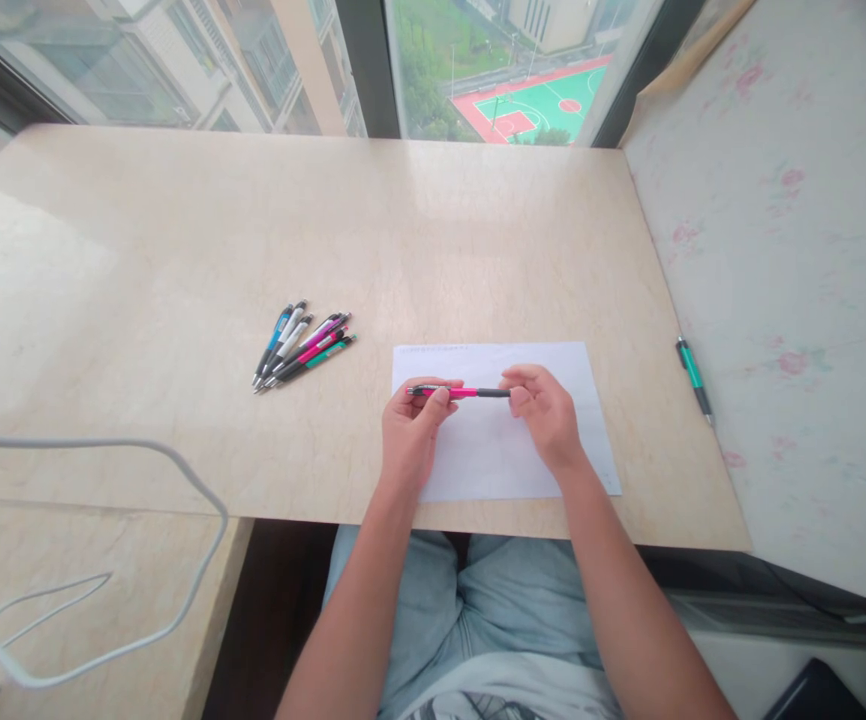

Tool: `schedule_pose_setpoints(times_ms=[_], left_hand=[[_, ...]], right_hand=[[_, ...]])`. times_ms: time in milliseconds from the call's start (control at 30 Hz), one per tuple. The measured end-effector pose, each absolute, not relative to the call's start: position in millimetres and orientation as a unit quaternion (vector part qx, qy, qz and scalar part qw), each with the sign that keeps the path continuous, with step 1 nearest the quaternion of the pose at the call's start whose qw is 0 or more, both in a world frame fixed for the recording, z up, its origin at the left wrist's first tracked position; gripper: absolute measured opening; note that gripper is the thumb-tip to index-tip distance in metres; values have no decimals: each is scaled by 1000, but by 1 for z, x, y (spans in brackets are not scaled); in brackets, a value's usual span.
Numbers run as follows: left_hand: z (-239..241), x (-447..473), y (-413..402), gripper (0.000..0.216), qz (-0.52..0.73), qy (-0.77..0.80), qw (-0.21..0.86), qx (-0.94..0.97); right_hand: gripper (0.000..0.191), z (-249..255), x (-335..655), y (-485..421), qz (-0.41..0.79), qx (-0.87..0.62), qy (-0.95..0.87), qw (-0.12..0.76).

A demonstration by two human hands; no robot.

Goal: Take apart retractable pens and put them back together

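Note:
A pink pen (463, 392) with a black grip lies level above a white sheet of paper (504, 450), held at both ends. My left hand (414, 425) pinches its pink barrel end between thumb and fingers. My right hand (545, 410) grips the black tip end with closed fingers. Both hands hover over the paper near the front edge of the beige stone table (178, 250).
Several pens (304, 345) in blue, white, purple, pink and green lie bunched to the left of the paper. A single green pen (694, 378) lies by the table's right edge beside a floral wall. A white cable (103, 560) loops at the lower left. Windows run along the far edge.

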State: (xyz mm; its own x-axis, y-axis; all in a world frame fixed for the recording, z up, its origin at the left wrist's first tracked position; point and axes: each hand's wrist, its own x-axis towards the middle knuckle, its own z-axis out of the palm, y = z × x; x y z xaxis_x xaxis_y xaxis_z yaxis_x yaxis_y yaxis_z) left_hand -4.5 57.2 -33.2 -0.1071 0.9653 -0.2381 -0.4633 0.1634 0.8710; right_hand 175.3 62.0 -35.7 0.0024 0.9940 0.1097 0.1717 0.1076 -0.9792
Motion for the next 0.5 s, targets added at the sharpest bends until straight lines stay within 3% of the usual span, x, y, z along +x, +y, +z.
schedule_pose_setpoints(times_ms=[100, 200, 300, 500], left_hand=[[-33, -5, 57, 18, 576, 470, 602, 291], [-33, -6, 58, 18, 577, 475, 595, 296], [-33, -6, 58, 16, 580, 474, 591, 298], [-32, -5, 57, 20, 576, 501, 566, 312]], right_hand=[[39, -37, 176, 61, 398, -554, -573, 454], [22, -40, 176, 60, 411, -525, -561, 491], [34, -41, 174, 60, 459, -486, -539, 512], [30, -38, 172, 59, 453, -549, -532, 459]])
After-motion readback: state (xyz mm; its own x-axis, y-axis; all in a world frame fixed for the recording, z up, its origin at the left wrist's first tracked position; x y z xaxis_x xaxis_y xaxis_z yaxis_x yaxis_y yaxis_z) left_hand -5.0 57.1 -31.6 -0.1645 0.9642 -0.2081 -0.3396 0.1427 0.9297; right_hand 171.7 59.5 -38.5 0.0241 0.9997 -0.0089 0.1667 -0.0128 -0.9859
